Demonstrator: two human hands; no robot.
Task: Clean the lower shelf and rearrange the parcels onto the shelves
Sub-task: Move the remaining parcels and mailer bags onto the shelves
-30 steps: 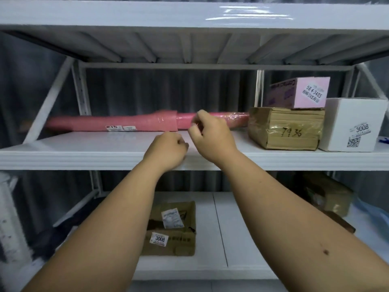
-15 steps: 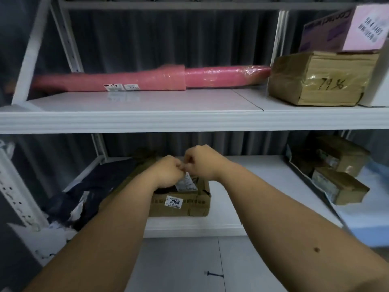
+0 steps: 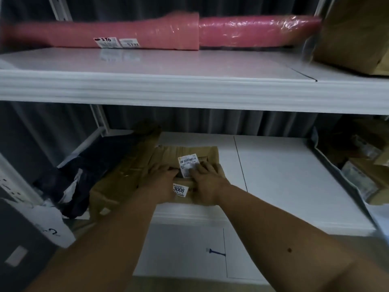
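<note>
shelves first: the upper shelf (image 3: 189, 87) runs white across the whole view, the lower shelf (image 3: 284, 182) beneath it. pink roll (image 3: 147, 32) lies long along the back of the upper shelf, a brown parcel (image 3: 355, 34) just beside its right end. down below, the cardboard box (image 3: 189, 163) sits on the lower shelf near the front edge, dark bags (image 3: 69, 178) heaped to its left, more parcels (image 3: 366, 171) well apart on its right. left hand (image 3: 162, 182) and right hand (image 3: 207, 182) both rest on top of the box, fingers spread fairly flat, flanking a white label (image 3: 187, 165). a sticker (image 3: 179, 189) reading 3008 shows on the box's front.
</note>
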